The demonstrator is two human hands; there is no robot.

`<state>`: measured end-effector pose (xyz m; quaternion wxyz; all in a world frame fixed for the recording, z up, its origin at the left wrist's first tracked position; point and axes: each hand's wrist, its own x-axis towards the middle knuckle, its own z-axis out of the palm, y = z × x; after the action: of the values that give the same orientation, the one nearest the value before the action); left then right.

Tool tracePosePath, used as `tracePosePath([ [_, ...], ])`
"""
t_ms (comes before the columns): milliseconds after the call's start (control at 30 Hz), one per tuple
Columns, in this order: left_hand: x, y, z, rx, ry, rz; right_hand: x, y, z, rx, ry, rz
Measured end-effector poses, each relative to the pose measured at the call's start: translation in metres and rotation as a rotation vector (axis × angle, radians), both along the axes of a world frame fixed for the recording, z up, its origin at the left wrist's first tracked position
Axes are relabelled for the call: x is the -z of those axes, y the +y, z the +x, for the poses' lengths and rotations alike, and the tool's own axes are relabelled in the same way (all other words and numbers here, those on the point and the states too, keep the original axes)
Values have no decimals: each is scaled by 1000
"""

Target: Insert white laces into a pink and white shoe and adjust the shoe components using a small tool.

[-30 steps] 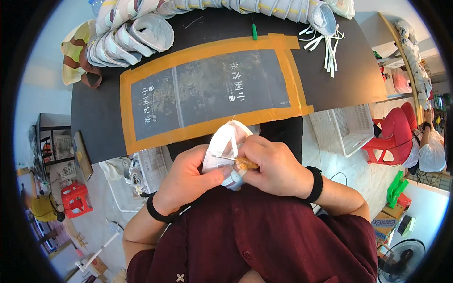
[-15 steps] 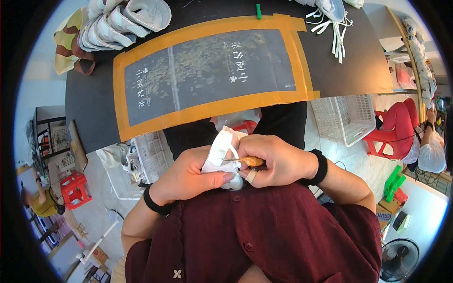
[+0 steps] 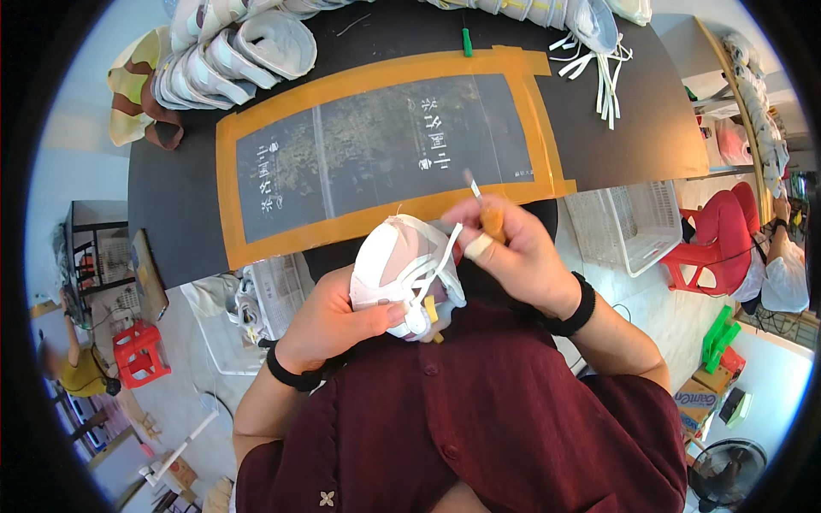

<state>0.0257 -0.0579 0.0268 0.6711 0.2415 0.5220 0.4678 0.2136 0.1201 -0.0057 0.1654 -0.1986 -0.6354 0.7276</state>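
My left hand (image 3: 338, 316) is closed on a white-and-pink shoe upper (image 3: 376, 261), its thumb pressed along the near side. White lace (image 3: 421, 282) loops across the upper's opening, and a bit of yellow shows at its lower right. In my right hand (image 3: 522, 256) is an awl-like tool with an orange handle (image 3: 493, 224). Its thin shaft points up and away from the shoe, smeared by motion. One lace end rises to the right fingertips; whether they pinch it I cannot tell. A tan strip of tape wraps a right finger.
Beyond my hands stands a dark table (image 3: 624, 154) with an orange-taped panel (image 3: 376, 154). Stacked shoe uppers (image 3: 231, 60) and white laces (image 3: 607, 85) lie at its far side, near a green-handled tool (image 3: 467, 43). White crates (image 3: 624, 222) flank me. Another person (image 3: 782, 265) sits at right.
My right hand has drawn away from the shoe, up and right, and the tool now points away. The upper is turned to show more of its opening and lace.
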Motion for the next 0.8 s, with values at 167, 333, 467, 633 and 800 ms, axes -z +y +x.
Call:
tracePosePath([
  [167,12,-2,0,-156,-57,94,-6,2,-2,60,-39,-73],
  [333,23,1,0,-248,-119,207,-21,3,0,-55,-84,-258],
  [467,18,10,1,-283,-42,124,-7,-4,8,-140,-29,-472],
  [633,18,17,-10,-295,-2,2,0,-5,6,-169,112,-704],
  [800,8,24,-15,-240,-246,227,2,-6,2,-227,151,-710],
])
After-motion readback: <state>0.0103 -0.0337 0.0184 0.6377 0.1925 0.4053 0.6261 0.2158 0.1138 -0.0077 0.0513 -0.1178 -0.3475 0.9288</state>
